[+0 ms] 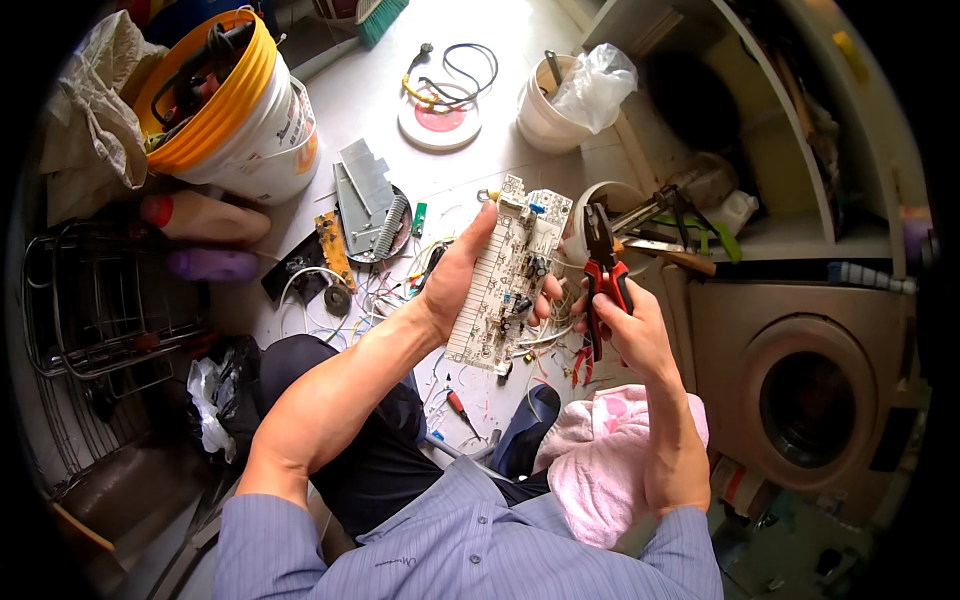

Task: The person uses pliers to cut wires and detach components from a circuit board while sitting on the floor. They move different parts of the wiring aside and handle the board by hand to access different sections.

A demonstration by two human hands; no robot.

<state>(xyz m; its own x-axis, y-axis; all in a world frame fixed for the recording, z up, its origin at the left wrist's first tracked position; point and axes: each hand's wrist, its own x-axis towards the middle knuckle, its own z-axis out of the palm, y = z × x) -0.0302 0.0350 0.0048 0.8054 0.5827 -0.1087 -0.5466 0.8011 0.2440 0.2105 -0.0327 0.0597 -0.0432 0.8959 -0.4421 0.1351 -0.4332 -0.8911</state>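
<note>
A pale circuit board (490, 285) with capacitors and other small parts is tilted upright in front of me. My left hand (462, 262) grips it, thumb on its left side and fingertips showing past its right edge. Red-and-black pliers (606, 270) point upward in my right hand (632, 322), just right of the board and apart from it. My right fingers wrap the handles. Loose wires (545, 345) lie on the floor beneath both hands, and a red-handled screwdriver (458, 402) lies nearer my legs.
At left stand a white-and-yellow bucket (250, 130) and a wire rack (100, 320). Metal plates (365, 195) lie beyond the board. A small white bucket (545, 110) is at the back, a tool container (600, 200) at right, a washing machine (790, 400) beyond. A pink towel (610, 460) covers my right knee.
</note>
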